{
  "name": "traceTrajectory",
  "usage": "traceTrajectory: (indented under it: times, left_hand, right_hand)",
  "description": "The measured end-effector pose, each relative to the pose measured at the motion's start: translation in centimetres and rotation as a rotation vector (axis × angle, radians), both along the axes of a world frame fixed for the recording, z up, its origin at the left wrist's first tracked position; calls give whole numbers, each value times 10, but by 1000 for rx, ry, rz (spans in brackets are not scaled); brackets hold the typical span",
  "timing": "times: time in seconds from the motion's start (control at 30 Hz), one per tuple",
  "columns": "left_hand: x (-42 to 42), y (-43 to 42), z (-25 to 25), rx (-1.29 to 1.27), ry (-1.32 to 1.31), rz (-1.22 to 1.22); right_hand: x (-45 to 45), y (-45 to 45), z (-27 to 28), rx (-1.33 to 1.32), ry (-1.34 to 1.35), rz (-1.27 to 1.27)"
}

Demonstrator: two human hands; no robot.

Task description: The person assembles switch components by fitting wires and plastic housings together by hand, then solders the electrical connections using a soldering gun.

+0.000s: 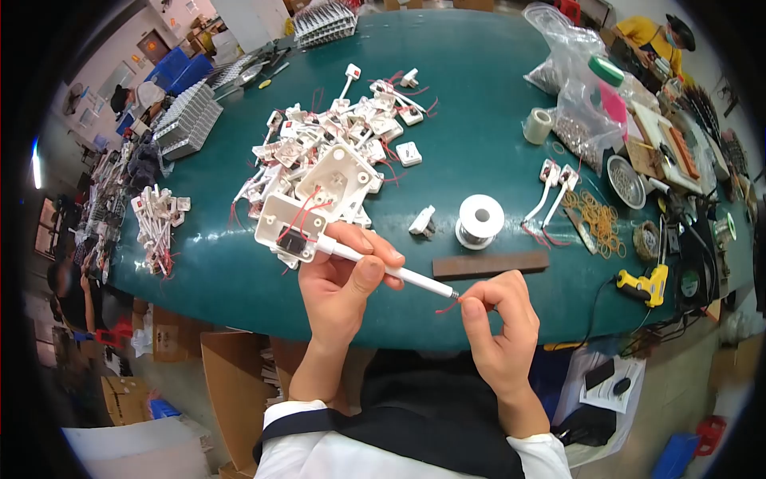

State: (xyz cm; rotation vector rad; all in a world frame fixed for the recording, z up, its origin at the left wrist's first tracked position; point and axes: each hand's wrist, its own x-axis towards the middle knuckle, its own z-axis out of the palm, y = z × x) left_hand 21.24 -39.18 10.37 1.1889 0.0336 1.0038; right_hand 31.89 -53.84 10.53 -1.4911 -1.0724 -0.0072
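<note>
My left hand point(339, 291) is closed around the white tube of a plastic housing point(267, 227). The housing lies opened, showing a black switch and red wires inside, with its other shell half point(339, 180) beside it. The white tube point(415, 279) slants down to the right and ends in a threaded metal tip. At that tip, my right hand point(507, 319) pinches a thin red wire point(448, 309) between thumb and forefinger. Just beyond the hands, a solder spool point(480, 221) and a dark brown bar point(491, 264) rest on the green table.
A heap of white housings with red wires point(319, 132) covers the table's middle left; a smaller bundle point(158, 227) lies further left. At right are two wired pieces point(558, 188), rubber bands point(602, 223), a yellow glue gun point(645, 285) and plastic bags point(578, 104). Other people work beyond the table.
</note>
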Motion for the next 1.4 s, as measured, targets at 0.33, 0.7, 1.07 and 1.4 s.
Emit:
traceTrajectory:
  times: [0.33,0.7,1.07,1.4]
  left_hand:
    - [0,0,-1,18,-22,19]
    - [3,-3,-1,-31,-18,-3]
    - [3,-2,-4,-17,2,-19]
    - [0,0,-5,-13,-18,22]
  right_hand:
    - [-3,0,-1,44,190,20]
    - [5,2,0,4,-224,-15]
    - [6,0,-4,-4,-145,-9]
    - [3,-4,-9,-4,137,-3]
